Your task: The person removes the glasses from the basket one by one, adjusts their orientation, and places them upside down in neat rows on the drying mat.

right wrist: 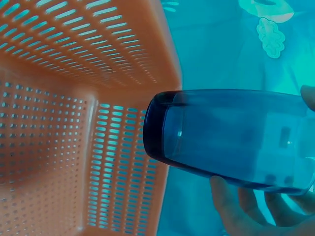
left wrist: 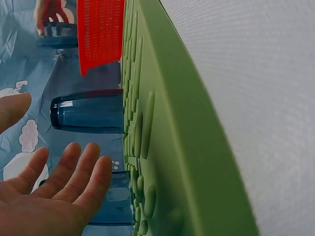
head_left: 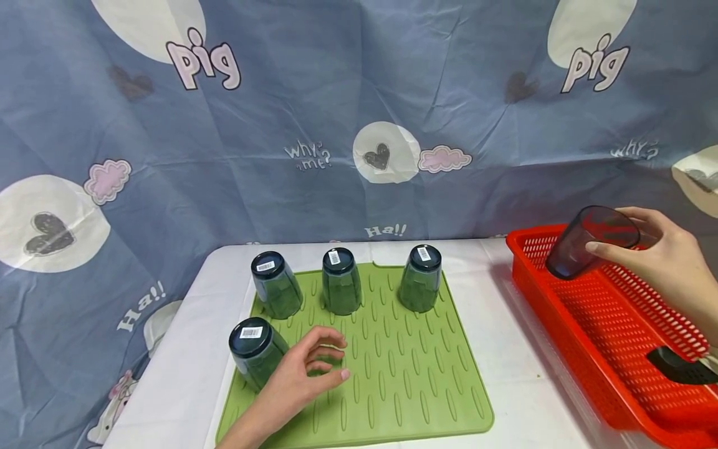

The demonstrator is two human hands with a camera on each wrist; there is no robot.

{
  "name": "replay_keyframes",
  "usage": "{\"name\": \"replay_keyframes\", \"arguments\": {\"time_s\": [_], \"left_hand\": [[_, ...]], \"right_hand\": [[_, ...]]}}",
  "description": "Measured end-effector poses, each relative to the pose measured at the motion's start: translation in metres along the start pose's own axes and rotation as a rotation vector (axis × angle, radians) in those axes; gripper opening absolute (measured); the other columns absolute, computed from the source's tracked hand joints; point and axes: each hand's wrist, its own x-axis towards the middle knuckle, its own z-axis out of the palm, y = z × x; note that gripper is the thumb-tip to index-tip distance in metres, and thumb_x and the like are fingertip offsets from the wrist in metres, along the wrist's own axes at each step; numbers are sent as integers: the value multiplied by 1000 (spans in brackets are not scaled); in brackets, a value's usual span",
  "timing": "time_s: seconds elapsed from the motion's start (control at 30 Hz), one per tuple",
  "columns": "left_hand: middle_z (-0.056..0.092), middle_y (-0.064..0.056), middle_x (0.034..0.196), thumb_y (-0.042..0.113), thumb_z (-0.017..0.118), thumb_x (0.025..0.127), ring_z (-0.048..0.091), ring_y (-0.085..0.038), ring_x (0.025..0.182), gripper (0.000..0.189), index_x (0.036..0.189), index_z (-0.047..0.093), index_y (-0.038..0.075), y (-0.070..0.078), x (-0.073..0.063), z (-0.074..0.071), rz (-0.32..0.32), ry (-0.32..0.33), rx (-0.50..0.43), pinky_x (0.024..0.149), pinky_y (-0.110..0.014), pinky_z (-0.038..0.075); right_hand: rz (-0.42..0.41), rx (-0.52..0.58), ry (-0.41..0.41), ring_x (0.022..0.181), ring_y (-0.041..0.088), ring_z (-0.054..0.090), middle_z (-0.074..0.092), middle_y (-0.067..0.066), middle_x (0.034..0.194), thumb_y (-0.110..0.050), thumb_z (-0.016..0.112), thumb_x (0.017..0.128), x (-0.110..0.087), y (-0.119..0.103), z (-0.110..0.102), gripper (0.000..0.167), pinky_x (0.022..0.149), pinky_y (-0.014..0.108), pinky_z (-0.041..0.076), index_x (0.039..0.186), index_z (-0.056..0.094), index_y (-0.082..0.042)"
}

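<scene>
My right hand (head_left: 667, 249) holds a dark blue glass tumbler (head_left: 586, 243) by its rim end, thumb on one side and fingers on the other. The tumbler tilts with its thick base down to the left, over the far end of the red basket (head_left: 561, 318). Low over the green drying mat (head_left: 404, 374), my left hand (head_left: 303, 368) has loosely bent fingers and nothing in them. It partly covers an upside-down tumbler (head_left: 255, 349) at the mat's left side. In the left wrist view, that hand's fingers (left wrist: 91, 167) spread apart beside the standing glasses.
Three more upside-down tumblers stand along the mat's back edge: one at left (head_left: 277, 287), one in the middle (head_left: 341, 287), one at right (head_left: 421, 284). Labels show on their bases. A white-covered table (head_left: 516, 362) lies beneath, with a printed blue cloth (head_left: 314, 206) hanging behind.
</scene>
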Motion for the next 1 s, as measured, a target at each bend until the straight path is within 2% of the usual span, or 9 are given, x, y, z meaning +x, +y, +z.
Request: {"name": "replay_keyframes", "arguments": {"time_s": [0.33,0.57,0.67,0.83,1.0], "left_hand": [[58,-13,125,12,77,85,57,-30,115,46,126,55,13,0,-1,0,-34,-7,11,92,-33,50],[59,-12,126,13,76,86,57,-29,116,44,125,55,17,0,0,-1,-37,-11,0,92,-33,50],[59,-12,126,13,76,87,57,-30,115,43,125,56,18,0,0,-1,-37,-5,-7,92,-30,50],[59,-13,125,16,73,89,58,-30,114,41,126,55,14,0,0,-2,-39,-6,-5,91,-31,51],[59,-15,124,19,72,91,58,-31,113,39,126,55,10,0,0,-3,-21,-5,1,91,-31,51]], "right_hand": [[-21,129,42,89,-11,51,50,-22,111,-22,77,87,-12,-12,-6,62,65,2,41,140,45,-26],[-48,90,70,94,-10,47,47,-26,112,-22,76,88,-22,-25,-6,65,68,-1,38,144,42,-18],[-41,94,83,93,-11,47,48,-27,111,-22,76,88,-25,-30,-7,62,68,0,38,141,44,-22],[-4,79,67,92,-11,46,47,-28,111,-28,75,89,-29,-37,-7,67,67,2,35,147,41,-22],[8,195,41,79,-13,58,49,-24,112,-19,72,91,-35,-38,-4,68,68,1,41,149,37,-17]]}}
